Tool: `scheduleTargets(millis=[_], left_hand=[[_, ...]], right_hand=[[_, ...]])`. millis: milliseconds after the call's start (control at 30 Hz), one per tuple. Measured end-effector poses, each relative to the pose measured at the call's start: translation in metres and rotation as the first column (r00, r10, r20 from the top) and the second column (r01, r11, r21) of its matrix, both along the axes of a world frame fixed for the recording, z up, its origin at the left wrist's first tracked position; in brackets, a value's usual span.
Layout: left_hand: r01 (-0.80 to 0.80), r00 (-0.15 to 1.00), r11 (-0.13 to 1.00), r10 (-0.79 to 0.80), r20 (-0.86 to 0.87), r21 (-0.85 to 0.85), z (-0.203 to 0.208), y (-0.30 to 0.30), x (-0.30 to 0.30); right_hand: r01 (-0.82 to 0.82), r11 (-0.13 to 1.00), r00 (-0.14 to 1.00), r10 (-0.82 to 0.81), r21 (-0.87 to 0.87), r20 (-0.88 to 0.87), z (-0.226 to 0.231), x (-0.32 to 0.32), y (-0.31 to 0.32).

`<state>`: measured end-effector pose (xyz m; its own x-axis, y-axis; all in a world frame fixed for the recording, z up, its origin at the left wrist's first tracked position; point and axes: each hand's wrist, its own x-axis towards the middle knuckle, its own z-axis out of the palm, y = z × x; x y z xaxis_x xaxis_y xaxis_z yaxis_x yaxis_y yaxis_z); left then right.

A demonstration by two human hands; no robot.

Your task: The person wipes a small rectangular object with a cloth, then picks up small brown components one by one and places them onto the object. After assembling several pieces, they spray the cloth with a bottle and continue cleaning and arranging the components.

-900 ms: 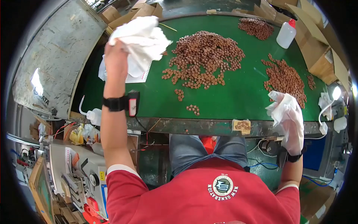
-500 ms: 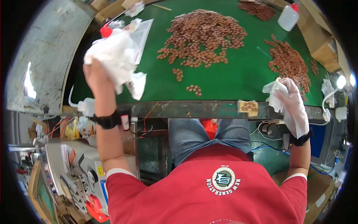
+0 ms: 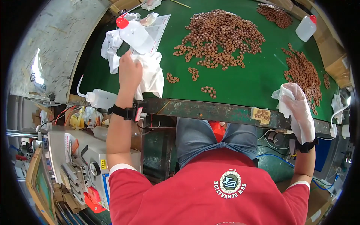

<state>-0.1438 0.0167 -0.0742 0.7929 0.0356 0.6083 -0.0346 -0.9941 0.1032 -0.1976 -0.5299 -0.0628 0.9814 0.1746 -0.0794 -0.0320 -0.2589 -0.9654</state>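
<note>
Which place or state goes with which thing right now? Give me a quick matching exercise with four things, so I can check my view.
Things:
1. left hand
2. right hand
3. spouted bottle
4. yellow block

Places and states:
A. on the near edge of the green table, bearing small brown pieces
B. in a thin, see-through whitish glove
C. at the table's near left corner
D. bare, fingers curled on a white cloth

Pairs: 1-D, 2-B, 3-C, 4-A

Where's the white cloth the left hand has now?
In the head view, left of centre: the white cloth is in the left hand, near the front edge of the green table, below the leftmost red-capped bottle.
</note>
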Motion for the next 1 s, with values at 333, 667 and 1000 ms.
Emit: scheduleTargets(millis=[333,667,1000], left_hand=[[0.484,0.675,0.874,-0.404,-0.617,-0.043,0.040,-0.094,-0.028],[0.462,0.801,0.887,-0.422,-0.424,-0.009,0.036,-0.105,-0.036],[0.437,0.840,0.734,-0.540,-0.057,-0.520,0.003,-0.180,-0.087]], right_hand=[[-0.079,0.997,0.997,0.079,-0.021,0.013,-0.007,0.006,-0.009],[-0.053,0.998,0.994,0.050,-0.033,-0.093,0.040,-0.011,0.022],[-0.358,0.611,0.659,0.701,-0.706,0.273,0.028,-0.014,0.052]])
